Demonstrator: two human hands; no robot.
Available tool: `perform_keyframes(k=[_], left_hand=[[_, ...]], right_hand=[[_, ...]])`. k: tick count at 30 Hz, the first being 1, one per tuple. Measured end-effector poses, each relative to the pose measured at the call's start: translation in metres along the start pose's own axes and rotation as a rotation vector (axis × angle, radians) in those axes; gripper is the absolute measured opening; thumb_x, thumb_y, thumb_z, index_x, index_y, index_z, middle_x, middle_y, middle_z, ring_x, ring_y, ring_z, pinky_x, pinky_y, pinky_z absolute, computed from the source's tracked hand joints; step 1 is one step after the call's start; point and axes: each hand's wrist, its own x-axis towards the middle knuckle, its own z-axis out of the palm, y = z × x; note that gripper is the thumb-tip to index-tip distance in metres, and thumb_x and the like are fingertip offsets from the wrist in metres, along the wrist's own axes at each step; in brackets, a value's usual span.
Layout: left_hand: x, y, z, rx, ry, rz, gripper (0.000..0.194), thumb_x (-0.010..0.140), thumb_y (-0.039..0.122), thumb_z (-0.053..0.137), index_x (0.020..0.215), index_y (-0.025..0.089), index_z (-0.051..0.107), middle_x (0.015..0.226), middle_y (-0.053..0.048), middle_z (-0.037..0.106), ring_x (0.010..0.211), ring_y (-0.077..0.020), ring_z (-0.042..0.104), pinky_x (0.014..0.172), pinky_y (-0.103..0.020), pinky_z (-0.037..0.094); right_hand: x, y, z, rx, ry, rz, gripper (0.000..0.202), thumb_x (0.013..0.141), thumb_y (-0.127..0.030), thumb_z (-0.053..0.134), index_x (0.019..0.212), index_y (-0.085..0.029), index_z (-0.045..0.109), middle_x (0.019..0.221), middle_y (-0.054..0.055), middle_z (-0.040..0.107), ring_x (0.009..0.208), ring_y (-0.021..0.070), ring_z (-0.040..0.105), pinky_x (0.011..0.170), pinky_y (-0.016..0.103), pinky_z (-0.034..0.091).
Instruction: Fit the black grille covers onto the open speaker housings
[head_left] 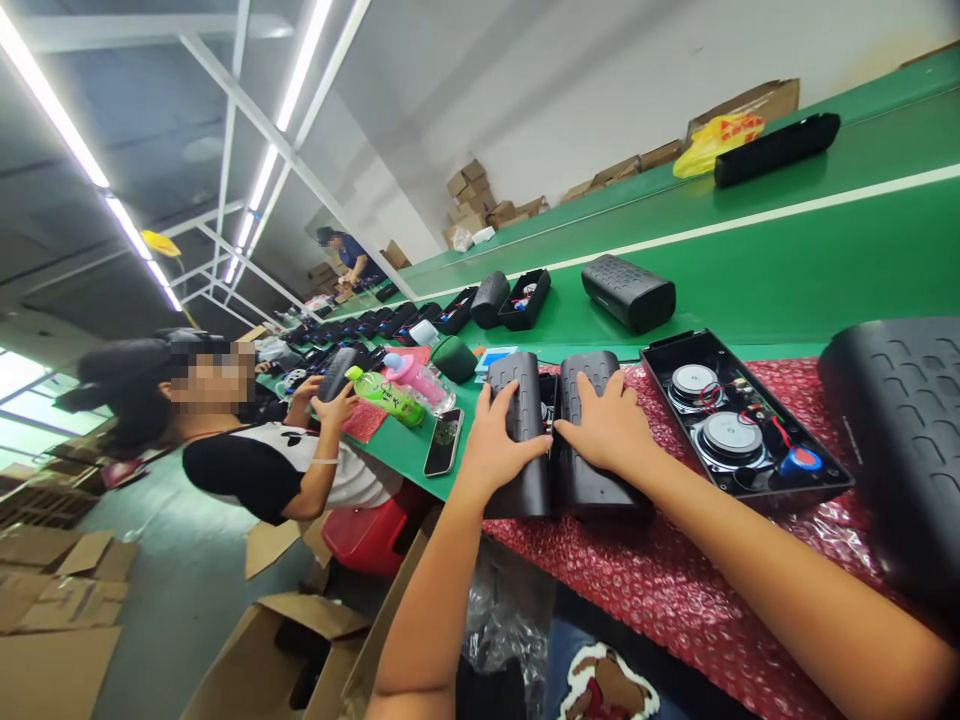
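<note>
The left hand [499,440], fingers spread, spans a black textured speaker shell [529,492]; the right hand [609,425], likewise splayed, covers its black rounded neighbour [596,497]. Both wrists angle inward; palms hide the shells' middles, and the narrow gap's contents are unclear.

Over on this worktop [757,270], bubble wrap [607,580] lies under a left casing [521,490] and a right casing [600,490], side by side. An opened case [679,425] sits to their right, with a big casing [900,430] past it. Left of the pair there's a phone [444,443], with bottles [386,397] beyond it. Behind stands a lone casing [628,293]; farther back, a bag [716,145] lies beside a long part [778,150].
</note>
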Motion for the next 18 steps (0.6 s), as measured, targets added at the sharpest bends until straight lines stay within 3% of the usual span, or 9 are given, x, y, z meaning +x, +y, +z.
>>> perform_keyframes(k=[6, 18], left_hand=[[0.016, 0.000, 0.017, 0.095, -0.099, -0.013, 0.089, 0.062, 0.035, 0.077, 0.141, 0.022, 0.039, 0.155, -0.020, 0.014, 0.139, -0.0367, 0.027, 0.110, -0.050, 0.029], [0.020, -0.007, 0.013, 0.118, -0.169, 0.017, 0.089, 0.064, 0.039, 0.076, 0.142, 0.022, 0.037, 0.154, -0.021, 0.017, 0.141, -0.0347, 0.026, 0.111, -0.048, 0.028]], right_hand=[[0.002, 0.000, 0.002, 0.010, 0.010, 0.003, 0.083, 0.081, -0.058, 0.057, 0.148, -0.019, 0.024, 0.148, 0.031, 0.016, 0.127, 0.0491, 0.035, 0.094, 0.050, 0.038], [0.001, 0.000, 0.001, 0.012, -0.004, -0.003, 0.084, 0.081, -0.058, 0.057, 0.148, -0.021, 0.023, 0.149, 0.030, 0.014, 0.127, 0.0488, 0.035, 0.095, 0.050, 0.037]])
